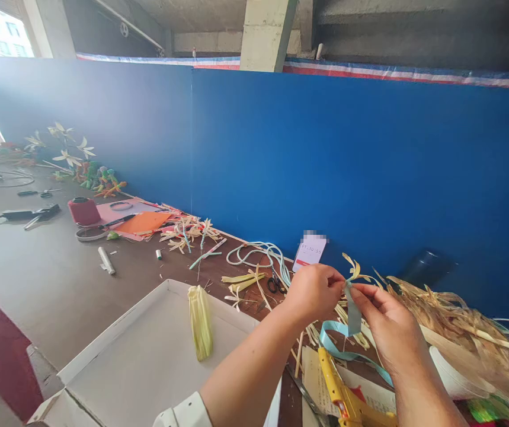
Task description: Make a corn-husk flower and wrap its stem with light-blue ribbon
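Above the tabletop [136,264], the left hand [315,292] and right hand [390,320] meet at a pale flower [355,268], each grip pinched closed where the blue ribbon [354,314] joins its base, likely keeping the strip snug. The glue gun [341,385] lies nearer the wearer, apparently for easy reach.

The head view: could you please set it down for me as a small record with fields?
Left hand: left hand, fingertips pinched at the top of the pale blue ribbon
Right hand: right hand, thumb and fingers closed at the same spot
Above the fingers: yellow petals
Near the right forearm: yellow glue gun
On the white tray: pale green husk bundle
Far right: dried husks
Behind: blue partition
Unclear: exact finger contact
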Demonstrator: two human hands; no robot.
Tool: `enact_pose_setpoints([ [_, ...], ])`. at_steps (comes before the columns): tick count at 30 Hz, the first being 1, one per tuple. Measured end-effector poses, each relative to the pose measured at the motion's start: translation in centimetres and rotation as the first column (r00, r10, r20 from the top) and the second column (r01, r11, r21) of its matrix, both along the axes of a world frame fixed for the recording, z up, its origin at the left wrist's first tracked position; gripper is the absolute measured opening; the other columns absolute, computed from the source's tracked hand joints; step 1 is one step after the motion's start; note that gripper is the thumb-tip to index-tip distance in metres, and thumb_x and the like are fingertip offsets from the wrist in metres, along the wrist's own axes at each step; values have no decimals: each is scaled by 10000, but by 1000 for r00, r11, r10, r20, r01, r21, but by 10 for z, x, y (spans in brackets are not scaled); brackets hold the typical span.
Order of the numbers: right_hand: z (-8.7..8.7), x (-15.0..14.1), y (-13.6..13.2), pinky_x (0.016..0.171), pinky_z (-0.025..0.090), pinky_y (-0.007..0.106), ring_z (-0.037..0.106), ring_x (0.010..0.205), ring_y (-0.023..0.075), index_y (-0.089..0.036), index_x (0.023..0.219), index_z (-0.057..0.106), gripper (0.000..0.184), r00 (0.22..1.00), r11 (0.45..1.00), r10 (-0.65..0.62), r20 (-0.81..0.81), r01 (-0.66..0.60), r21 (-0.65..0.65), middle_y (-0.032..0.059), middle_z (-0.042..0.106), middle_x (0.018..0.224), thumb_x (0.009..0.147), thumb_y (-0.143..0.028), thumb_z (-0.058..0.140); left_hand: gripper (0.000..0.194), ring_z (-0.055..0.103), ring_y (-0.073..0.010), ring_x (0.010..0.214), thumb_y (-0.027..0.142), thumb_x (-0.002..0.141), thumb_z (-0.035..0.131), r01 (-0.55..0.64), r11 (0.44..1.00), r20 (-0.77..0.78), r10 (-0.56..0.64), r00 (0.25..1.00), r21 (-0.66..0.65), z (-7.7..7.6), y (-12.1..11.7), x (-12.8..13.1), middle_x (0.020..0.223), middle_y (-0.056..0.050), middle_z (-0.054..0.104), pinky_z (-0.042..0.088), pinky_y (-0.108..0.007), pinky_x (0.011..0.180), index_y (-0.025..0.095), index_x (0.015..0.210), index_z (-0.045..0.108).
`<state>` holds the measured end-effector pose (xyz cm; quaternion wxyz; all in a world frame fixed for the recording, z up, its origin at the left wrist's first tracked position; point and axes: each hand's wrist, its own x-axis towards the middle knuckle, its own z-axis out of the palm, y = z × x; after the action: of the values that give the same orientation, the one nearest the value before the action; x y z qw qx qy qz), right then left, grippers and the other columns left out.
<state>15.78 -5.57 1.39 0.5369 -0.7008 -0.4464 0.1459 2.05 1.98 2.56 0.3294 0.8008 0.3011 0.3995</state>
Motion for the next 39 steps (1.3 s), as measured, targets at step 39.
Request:
enact_pose_setpoints([
  [39, 4, -16, 2, 508, 412, 266, 536, 551, 180, -200, 830, 665, 337, 994, 990, -97, -59, 102, 96, -31, 485, 455, 656, -488, 697, 217, 613, -133, 782, 319, 816, 511, 49, 998, -52, -47, 998, 43, 3, 1, -2, 866, 12, 704, 439, -211, 695, 241, 885, 701],
])
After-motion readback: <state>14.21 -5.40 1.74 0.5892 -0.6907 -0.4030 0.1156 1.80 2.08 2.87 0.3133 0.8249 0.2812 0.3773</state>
